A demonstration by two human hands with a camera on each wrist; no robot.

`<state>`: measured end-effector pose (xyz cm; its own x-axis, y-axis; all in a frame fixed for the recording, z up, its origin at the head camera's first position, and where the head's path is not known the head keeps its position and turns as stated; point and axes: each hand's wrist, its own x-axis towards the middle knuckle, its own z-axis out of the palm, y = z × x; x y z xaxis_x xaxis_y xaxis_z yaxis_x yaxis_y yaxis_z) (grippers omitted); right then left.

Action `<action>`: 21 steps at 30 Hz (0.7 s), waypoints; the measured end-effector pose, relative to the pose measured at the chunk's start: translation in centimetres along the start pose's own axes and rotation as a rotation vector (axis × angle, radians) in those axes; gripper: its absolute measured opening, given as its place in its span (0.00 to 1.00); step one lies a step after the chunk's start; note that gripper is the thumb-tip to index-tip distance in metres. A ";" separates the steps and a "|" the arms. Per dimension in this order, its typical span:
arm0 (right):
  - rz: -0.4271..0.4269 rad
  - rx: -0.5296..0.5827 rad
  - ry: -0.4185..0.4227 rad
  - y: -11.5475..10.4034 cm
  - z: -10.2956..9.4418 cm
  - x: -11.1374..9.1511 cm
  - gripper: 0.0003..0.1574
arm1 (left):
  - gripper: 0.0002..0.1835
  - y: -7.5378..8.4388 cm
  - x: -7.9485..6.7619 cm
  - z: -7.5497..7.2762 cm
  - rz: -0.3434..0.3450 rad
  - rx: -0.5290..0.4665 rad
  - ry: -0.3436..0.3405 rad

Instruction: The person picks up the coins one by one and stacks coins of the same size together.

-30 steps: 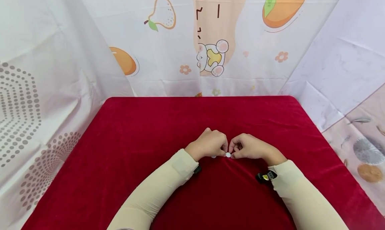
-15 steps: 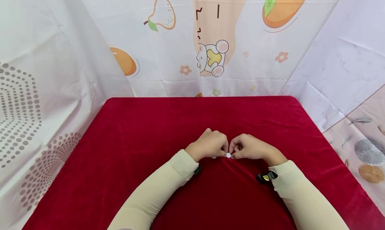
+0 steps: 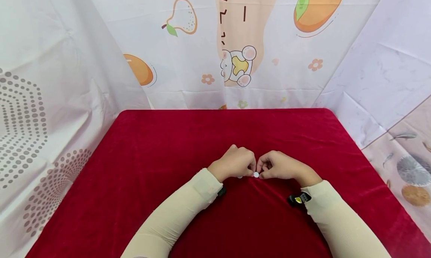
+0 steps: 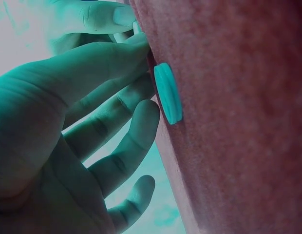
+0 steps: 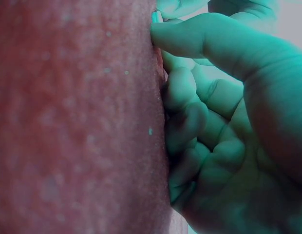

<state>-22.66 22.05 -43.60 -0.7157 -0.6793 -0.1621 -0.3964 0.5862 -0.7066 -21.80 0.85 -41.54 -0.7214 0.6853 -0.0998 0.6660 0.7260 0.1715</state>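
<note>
Fingertips of both hands meet at a small white round disc (image 3: pixel 256 174) on the red cloth. My left hand (image 3: pixel 234 162) has thumb and forefinger at its left edge, its other fingers spread loosely in the left wrist view. From the right, my right hand (image 3: pixel 282 165) pinches the same disc with thumb and forefinger, the remaining fingers curled against the cloth. Only a sliver of the disc (image 5: pixel 156 17) shows past the right thumb. A second disc (image 4: pixel 168 93) rests on the cloth under the left palm, a groove around its edge; in the head view the left hand mostly covers it.
A table with a red velvet cloth (image 3: pixel 188 134) spreads around the hands, creased near the discs. Printed white curtains (image 3: pixel 188 63) hang behind it and on both sides. Black straps with small devices (image 3: pixel 299 199) sit at the wrists, below cream sleeves.
</note>
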 end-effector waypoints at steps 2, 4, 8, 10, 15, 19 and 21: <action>-0.004 -0.002 0.000 0.0 -0.1 0.0 0.08 | 0.10 0.0 0.0 0.0 -0.002 0.000 -0.001; -0.009 0.000 0.000 0.0 -0.1 0.0 0.08 | 0.10 0.1 0.1 0.0 -0.004 0.003 -0.003; -0.015 0.000 0.002 0.0 -0.2 -0.1 0.09 | 0.10 0.3 0.2 0.0 -0.006 0.014 -0.006; -0.015 0.000 0.002 0.0 -0.2 -0.2 0.09 | 0.10 0.5 0.2 0.0 -0.008 0.023 -0.005; -0.013 0.011 0.003 0.0 -0.2 -0.3 0.09 | 0.10 0.8 0.3 0.1 -0.010 0.046 -0.005; -0.009 0.015 0.005 0.2 -0.2 -0.3 0.10 | 0.11 0.8 0.4 0.2 -0.002 0.045 0.001; -0.011 0.014 0.006 0.3 -0.2 -0.3 0.10 | 0.11 0.7 0.5 0.2 0.001 0.039 -0.001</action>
<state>-22.65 22.52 -43.58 -0.7151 -0.6828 -0.1499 -0.3962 0.5725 -0.7178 -21.60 1.71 -41.65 -0.7206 0.6861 -0.1002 0.6735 0.7270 0.1337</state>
